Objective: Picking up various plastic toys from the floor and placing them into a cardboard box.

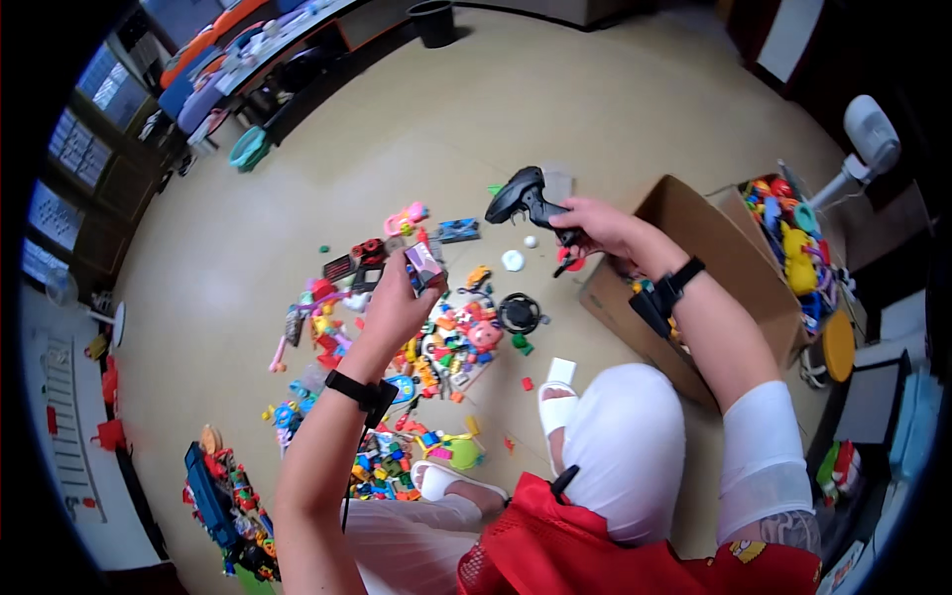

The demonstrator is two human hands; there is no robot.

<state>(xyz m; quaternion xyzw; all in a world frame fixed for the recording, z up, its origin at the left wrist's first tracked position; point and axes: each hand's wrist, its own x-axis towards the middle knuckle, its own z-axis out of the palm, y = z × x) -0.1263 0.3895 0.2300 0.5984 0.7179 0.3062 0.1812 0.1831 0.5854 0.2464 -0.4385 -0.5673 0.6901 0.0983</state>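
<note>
My left hand (400, 303) is closed around a small pink and white box-like object (425, 262), held above the scattered toys. In my right hand (604, 229) is a black pistol-grip handheld device (525, 196), possibly a toy remote control, gripped by its handle. Below and between the hands, a white ball (530, 242) and a white rounded piece (512, 260) lie on the floor. A black toy steering wheel (519, 313) rests beside a pile of small colourful toys (446, 338). Near the pink object is a blue and black flat toy (458, 230).
An open cardboard box (692, 245) stands to the right, with a toy-filled container (799, 253) beyond it. More toys (238, 498) lie at the lower left. My white slippers (557, 407) are by the pile. A teal basin (249, 149) and black bin (432, 24) stand farther off.
</note>
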